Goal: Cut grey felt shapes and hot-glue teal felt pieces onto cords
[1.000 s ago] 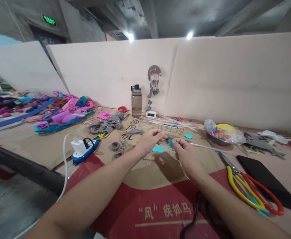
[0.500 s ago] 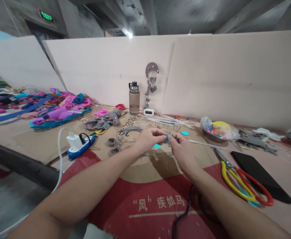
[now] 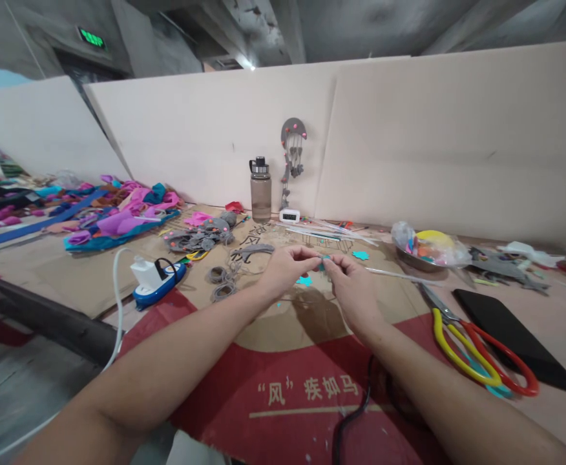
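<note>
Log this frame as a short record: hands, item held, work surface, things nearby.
hands: left hand and right hand meet, fingertips pinching a small teal piece
surface: cardboard sheet, red print near the person
right side: scissors with yellow and red handles, beside a black flat device
left side: blue power strip with a white plug
back: water bottle, upright

Bright, even indoor light; a ceiling lamp (image 3: 251, 64) glares at 12 o'clock. The left hand (image 3: 287, 268) and right hand (image 3: 355, 289) cast a soft shadow on the cardboard (image 3: 312, 318). Wide-angle stretch bows the partition boards (image 3: 433, 142).
</note>
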A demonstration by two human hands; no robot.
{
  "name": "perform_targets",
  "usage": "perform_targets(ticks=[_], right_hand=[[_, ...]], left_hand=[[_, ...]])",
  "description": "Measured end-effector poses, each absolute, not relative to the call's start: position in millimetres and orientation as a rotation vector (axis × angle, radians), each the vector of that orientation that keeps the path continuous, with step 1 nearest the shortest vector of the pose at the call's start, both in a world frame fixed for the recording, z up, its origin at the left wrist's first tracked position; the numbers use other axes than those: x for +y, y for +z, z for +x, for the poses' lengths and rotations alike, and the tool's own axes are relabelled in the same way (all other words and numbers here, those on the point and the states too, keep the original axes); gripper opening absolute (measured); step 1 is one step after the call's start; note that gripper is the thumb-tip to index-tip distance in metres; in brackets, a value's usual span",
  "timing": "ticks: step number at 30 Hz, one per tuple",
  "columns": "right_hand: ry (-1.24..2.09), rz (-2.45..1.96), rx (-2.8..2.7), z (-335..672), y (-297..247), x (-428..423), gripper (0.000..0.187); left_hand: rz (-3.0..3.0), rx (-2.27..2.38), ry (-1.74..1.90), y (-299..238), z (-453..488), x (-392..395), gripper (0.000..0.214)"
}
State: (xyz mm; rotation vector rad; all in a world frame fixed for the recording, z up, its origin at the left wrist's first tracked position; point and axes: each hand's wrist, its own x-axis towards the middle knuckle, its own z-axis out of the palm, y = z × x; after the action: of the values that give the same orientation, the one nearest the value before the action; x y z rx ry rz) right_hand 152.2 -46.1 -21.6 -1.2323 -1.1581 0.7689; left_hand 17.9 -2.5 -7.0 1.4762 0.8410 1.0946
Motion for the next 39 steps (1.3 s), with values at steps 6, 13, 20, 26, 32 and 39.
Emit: perform_targets(ticks=[6, 13, 20, 26, 32, 39], right_hand=[[0.929, -1.143, -0.988, 154.9, -21.5, -40.8, 0.033], [0.9, -1.136, -1.018, 156.0, -26.6, -38.2, 0.035], [0.902, -1.159, -1.074, 153.5, -28.3, -42.1, 0.033], [0.881, -1.178, -1.105, 154.7, -28.1, -42.3, 0.034], [0.864, -1.175, -1.137, 155.4, -31.6, -39.7, 0.034], [0.81, -1.198, -1.147, 155.1, -32.3, -39.2, 0.038]], left_hand=[[1.311, 0.579, 0.97, -14.3, 18.0, 5.4, 0.044], [1.206, 0.73, 1.146, -10.7, 9.7, 16.2, 0.024], [1.321, 0.81, 1.226, -10.2, 8.0, 20.9, 0.039], [1.334, 0.822, 1.213, -7.2, 10.7, 19.0, 0.023], [1.32, 0.828, 1.125, -6.9, 7.9, 19.0, 0.034], [1.413, 0.843, 1.188, -12.7, 6.8, 22.2, 0.042]])
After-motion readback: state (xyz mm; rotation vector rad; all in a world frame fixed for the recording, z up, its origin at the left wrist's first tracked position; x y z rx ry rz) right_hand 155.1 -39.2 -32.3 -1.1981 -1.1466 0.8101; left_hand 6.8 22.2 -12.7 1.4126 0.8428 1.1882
